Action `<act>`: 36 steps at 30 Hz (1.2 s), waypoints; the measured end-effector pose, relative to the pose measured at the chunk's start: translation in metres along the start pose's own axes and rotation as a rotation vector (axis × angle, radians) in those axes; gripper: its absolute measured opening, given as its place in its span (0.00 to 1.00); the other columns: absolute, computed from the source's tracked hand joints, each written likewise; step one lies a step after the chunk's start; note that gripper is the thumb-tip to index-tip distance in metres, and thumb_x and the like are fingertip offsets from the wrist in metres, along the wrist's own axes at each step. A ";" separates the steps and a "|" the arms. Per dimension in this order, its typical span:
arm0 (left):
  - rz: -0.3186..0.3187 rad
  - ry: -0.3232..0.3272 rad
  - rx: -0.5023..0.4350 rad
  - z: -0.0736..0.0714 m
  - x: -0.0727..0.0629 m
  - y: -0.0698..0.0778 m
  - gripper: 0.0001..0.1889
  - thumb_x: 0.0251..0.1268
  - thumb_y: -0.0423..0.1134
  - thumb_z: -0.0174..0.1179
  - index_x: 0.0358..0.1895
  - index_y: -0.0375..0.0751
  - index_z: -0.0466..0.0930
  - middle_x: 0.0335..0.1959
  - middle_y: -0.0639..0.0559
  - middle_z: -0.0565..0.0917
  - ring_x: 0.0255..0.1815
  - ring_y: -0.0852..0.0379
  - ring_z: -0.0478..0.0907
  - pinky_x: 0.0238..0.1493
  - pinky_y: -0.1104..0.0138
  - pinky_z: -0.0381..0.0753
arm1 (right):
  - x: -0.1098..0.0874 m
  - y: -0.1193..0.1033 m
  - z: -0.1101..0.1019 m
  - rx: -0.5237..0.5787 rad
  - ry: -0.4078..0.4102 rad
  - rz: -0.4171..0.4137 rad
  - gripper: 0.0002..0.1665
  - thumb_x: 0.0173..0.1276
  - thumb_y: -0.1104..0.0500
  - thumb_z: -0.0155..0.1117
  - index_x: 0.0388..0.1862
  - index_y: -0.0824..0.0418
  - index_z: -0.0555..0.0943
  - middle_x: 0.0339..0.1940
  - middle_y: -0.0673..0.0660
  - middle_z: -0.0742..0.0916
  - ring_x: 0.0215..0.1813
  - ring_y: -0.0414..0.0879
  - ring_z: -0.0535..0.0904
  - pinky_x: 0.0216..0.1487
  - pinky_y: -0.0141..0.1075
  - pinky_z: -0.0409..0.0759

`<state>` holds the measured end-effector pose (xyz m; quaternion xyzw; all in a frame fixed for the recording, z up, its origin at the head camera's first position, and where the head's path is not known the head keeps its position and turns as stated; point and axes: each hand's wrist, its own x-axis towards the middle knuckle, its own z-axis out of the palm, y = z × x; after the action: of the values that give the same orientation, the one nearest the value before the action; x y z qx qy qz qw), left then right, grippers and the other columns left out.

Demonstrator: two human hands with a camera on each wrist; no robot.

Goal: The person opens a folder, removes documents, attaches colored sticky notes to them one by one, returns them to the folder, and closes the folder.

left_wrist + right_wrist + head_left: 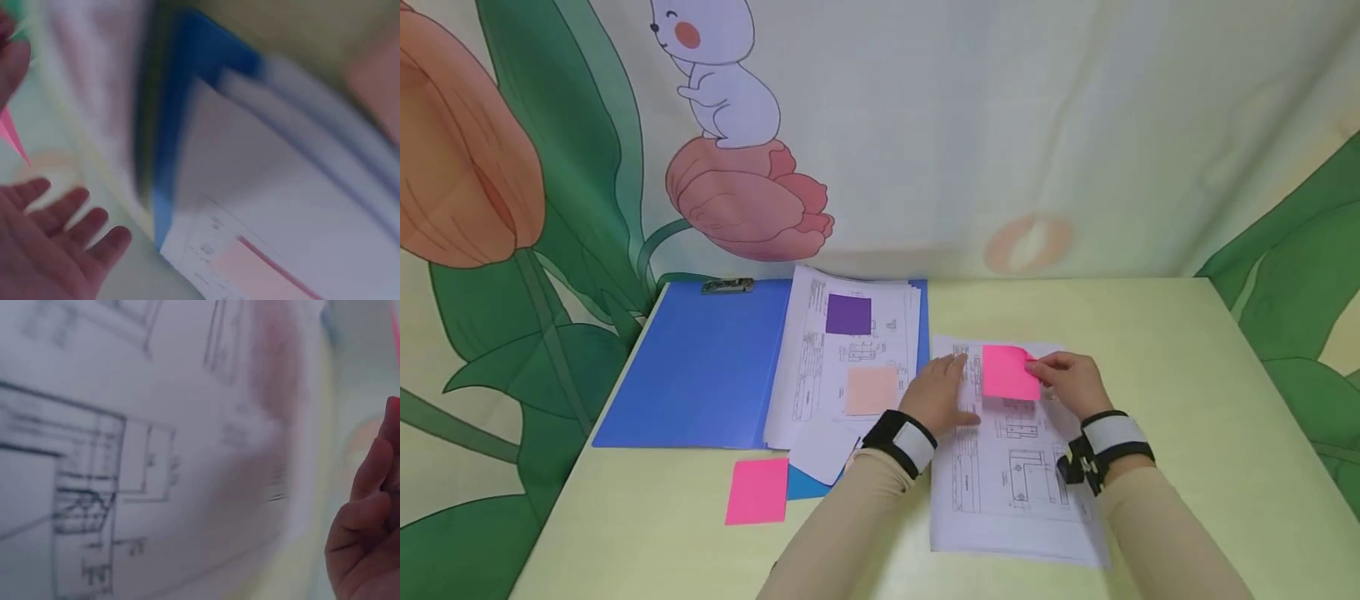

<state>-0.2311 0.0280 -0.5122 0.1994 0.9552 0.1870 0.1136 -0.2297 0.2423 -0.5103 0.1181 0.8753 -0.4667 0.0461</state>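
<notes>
My right hand (1073, 383) pinches a bright pink sticky note (1006, 372) by its right edge, over the upper part of a printed technical drawing (977, 521). A shadow falls on the sheet below the note. To the left of the note, my left hand (936, 393) is over the drawing's left edge, fingers extended. In the left wrist view the left hand (56, 250) shows straight, spread fingers holding nothing. Curled fingers of the right hand (362, 531) appear at the right of the right wrist view, with a sliver of pink above them.
An open blue folder (692, 367) with a metal clip (727, 286) lies at left. Its paper stack (805, 358) bears a purple sticky note (848, 315) and a peach sticky note (872, 391). Another pink sticky note (757, 492) lies on the table in front. A printed curtain (962, 125) hangs behind.
</notes>
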 end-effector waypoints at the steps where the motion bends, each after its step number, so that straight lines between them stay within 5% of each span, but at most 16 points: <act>1: 0.021 -0.006 0.127 0.005 0.005 -0.002 0.52 0.42 0.59 0.70 0.70 0.41 0.55 0.65 0.45 0.67 0.65 0.50 0.63 0.64 0.60 0.62 | 0.009 0.003 0.002 -0.022 -0.012 0.017 0.18 0.64 0.51 0.62 0.41 0.66 0.82 0.33 0.57 0.81 0.39 0.49 0.71 0.35 0.39 0.69; 3: 0.051 -0.046 0.294 0.014 0.011 -0.004 0.51 0.37 0.63 0.71 0.67 0.44 0.61 0.64 0.48 0.68 0.65 0.51 0.63 0.64 0.59 0.61 | 0.019 0.008 0.007 -0.058 -0.057 0.046 0.20 0.65 0.51 0.61 0.44 0.67 0.82 0.37 0.60 0.81 0.42 0.51 0.70 0.37 0.38 0.68; 5: 0.054 -0.087 0.358 0.018 0.013 -0.004 0.49 0.36 0.63 0.71 0.65 0.47 0.65 0.64 0.49 0.69 0.64 0.51 0.65 0.63 0.58 0.63 | 0.025 0.012 0.011 -0.085 -0.074 0.073 0.20 0.65 0.52 0.61 0.44 0.68 0.82 0.40 0.62 0.82 0.44 0.53 0.70 0.39 0.39 0.69; 17: 0.000 -0.158 0.390 0.004 0.008 0.017 0.45 0.38 0.57 0.72 0.67 0.59 0.63 0.63 0.48 0.68 0.62 0.48 0.65 0.62 0.60 0.64 | 0.030 0.010 0.016 -0.174 -0.073 0.096 0.21 0.64 0.50 0.62 0.43 0.68 0.83 0.43 0.64 0.82 0.47 0.56 0.71 0.41 0.41 0.69; 28: 0.005 -0.134 0.494 0.000 0.010 0.023 0.44 0.35 0.58 0.74 0.64 0.61 0.68 0.53 0.50 0.73 0.50 0.50 0.70 0.52 0.62 0.70 | 0.032 0.003 0.015 -0.189 -0.083 0.109 0.21 0.63 0.50 0.63 0.41 0.68 0.83 0.41 0.63 0.82 0.46 0.56 0.71 0.39 0.40 0.69; 36: 0.002 -0.133 0.532 0.000 0.019 0.027 0.46 0.28 0.58 0.77 0.61 0.58 0.69 0.69 0.59 0.60 0.51 0.51 0.70 0.41 0.63 0.75 | 0.032 0.002 0.016 -0.201 -0.078 0.110 0.20 0.61 0.51 0.64 0.40 0.68 0.83 0.39 0.63 0.83 0.43 0.55 0.73 0.38 0.41 0.70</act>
<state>-0.2392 0.0591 -0.5044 0.2350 0.9610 -0.0838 0.1194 -0.2607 0.2354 -0.5266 0.1424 0.9073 -0.3778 0.1172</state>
